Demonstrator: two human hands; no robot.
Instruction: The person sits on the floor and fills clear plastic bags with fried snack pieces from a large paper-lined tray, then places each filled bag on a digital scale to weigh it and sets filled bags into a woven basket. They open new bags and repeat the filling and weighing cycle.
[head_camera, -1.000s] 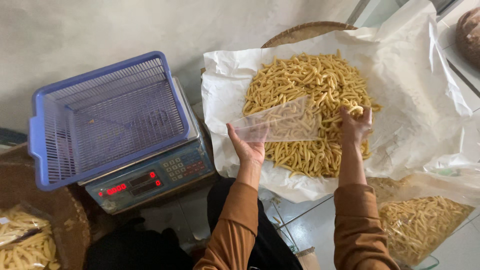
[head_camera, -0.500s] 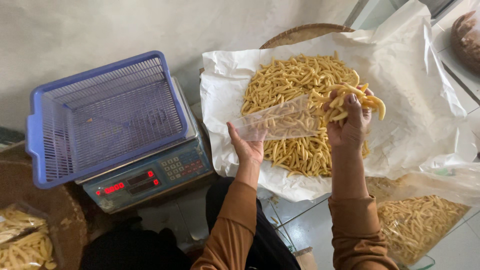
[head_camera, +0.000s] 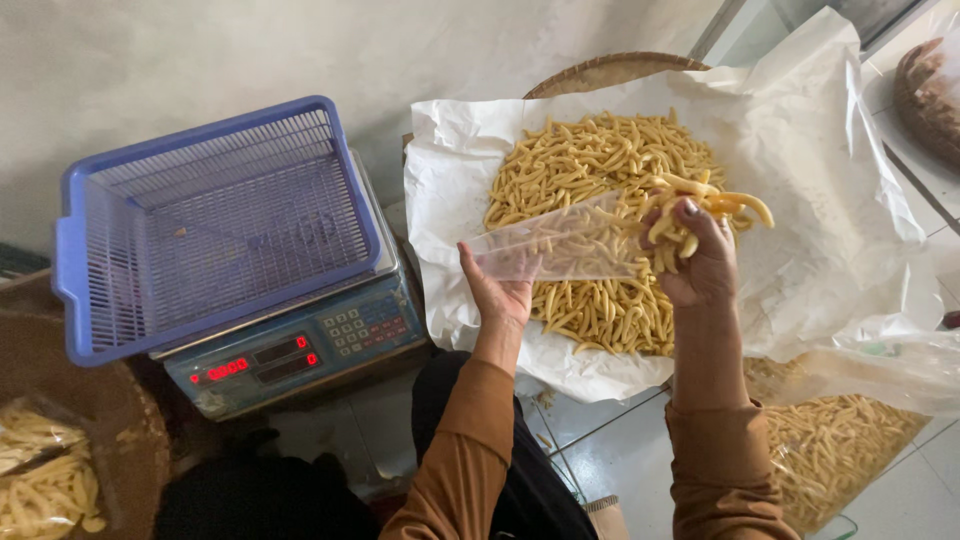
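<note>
Yellow snack sticks (head_camera: 590, 165) lay in a big heap on white paper (head_camera: 820, 230) that lined a woven tray (head_camera: 610, 70), at about one o'clock in my view. My left hand (head_camera: 500, 290) was closed around the bottom end of a clear plastic bag (head_camera: 555, 245), which it held almost level over the heap, with the open mouth turned to three o'clock. My right hand (head_camera: 700, 265) was curled around a bunch of the sticks (head_camera: 705, 200) just at that mouth; several ends stood out above the fingers.

I judged the sticks light, dry and brittle, so a loose cupped hold seemed better than a squeeze. The bag looked thin, limp and slippery, and I thought it was best taken near the rim, to keep the mouth open.

At nine o'clock a blue plastic basket (head_camera: 215, 225) stood on a digital scale (head_camera: 300, 355) with red digits. At four o'clock another bag of sticks (head_camera: 840, 440) lay on the tiled floor (head_camera: 620, 450).
</note>
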